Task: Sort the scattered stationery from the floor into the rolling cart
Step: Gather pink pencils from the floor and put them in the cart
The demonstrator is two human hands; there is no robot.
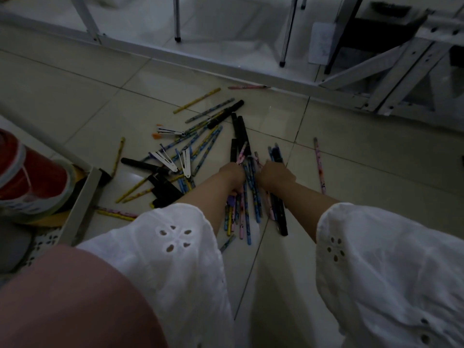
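Note:
Pencils, black markers and white clips lie scattered on the tiled floor. My left hand and my right hand press in from both sides on a bunch of patterned pencils and black markers, fingers curled around it. Left of them lie loose pencils, black markers and white clips. One pink pencil lies apart at the right. The rolling cart shows its grey tray corner at the left edge.
The cart tray holds rolls of tape in red and white. A white frame rail crosses the floor at the back, with chair legs behind it. A folded white metal frame stands at the back right. My knee fills the lower left.

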